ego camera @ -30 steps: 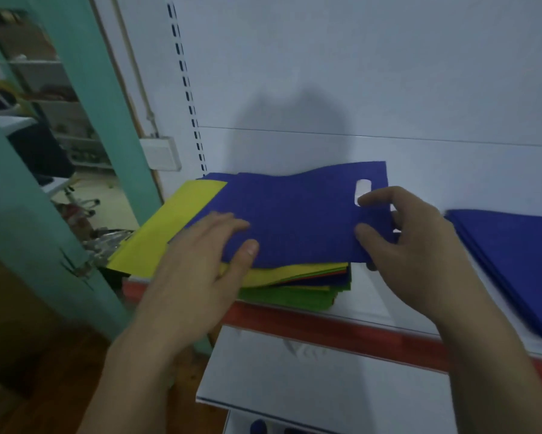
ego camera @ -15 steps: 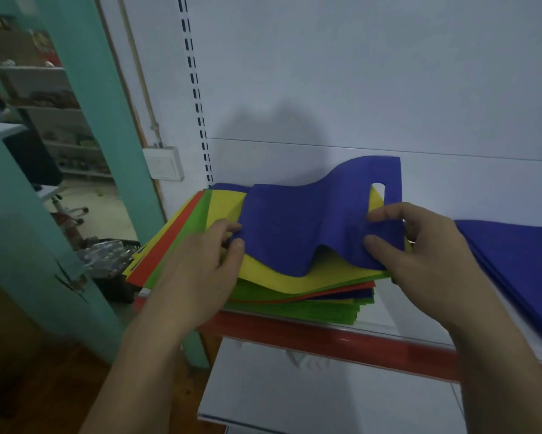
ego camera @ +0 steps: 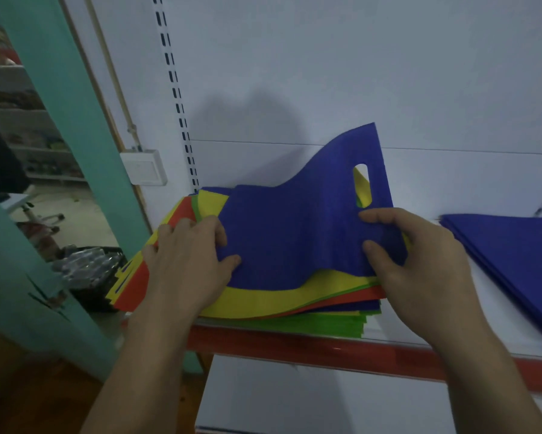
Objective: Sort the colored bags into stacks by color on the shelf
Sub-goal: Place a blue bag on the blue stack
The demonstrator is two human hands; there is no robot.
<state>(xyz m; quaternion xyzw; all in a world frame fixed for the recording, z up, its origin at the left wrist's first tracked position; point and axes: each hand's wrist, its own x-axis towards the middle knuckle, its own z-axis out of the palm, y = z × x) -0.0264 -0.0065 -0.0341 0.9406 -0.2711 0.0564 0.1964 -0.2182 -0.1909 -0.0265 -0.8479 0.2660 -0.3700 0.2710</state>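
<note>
A blue bag (ego camera: 297, 227) with a cut-out handle lies on top of a mixed pile (ego camera: 282, 303) of yellow, red, green and blue bags on the shelf (ego camera: 326, 349). Its right end is raised and bent upward. My right hand (ego camera: 420, 261) pinches that end just below the handle hole, thumb on top. My left hand (ego camera: 188, 261) grips the bag's left edge, thumb on the blue fabric and fingers over the pile. A separate stack of blue bags (ego camera: 513, 255) lies on the shelf to the right.
The shelf has a red front strip and a white back panel (ego camera: 326, 73) with a slotted upright. A lower white shelf (ego camera: 310, 399) sits beneath. A teal post (ego camera: 85, 136) and a white wall box (ego camera: 144, 167) stand at the left.
The blue bag's right end has risen and curled up off the pile, showing the yellow bag under it. My left hand slid to the bag's left edge.
</note>
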